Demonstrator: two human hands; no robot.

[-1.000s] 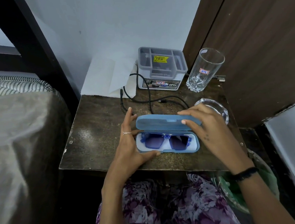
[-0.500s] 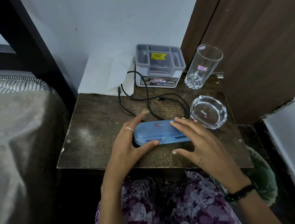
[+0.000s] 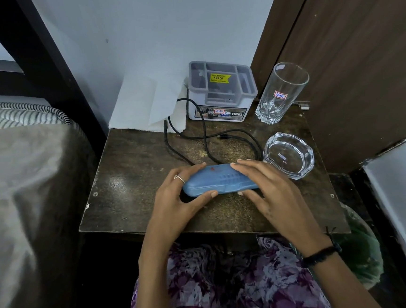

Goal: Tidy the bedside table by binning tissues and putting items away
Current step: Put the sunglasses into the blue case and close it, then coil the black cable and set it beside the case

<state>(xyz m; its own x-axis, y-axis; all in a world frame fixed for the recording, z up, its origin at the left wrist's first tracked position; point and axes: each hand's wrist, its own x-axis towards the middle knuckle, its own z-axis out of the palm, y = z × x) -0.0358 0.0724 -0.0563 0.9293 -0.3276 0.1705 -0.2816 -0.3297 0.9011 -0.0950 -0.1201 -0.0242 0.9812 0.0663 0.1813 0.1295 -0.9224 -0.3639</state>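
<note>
Head: dark worn table, white wall.

Case: shut lid hides any contents; left end under left hand, right end under right hand. Cable: near loop runs behind the case, out of sight. Organizer: compartment contents too dark to tell; small print on its yellow sticker unreadable. Tissue: right edge tucked behind the organizer. Green thing below the table's right corner: blurred, unidentifiable. Bed: cut off at left edge.
</note>
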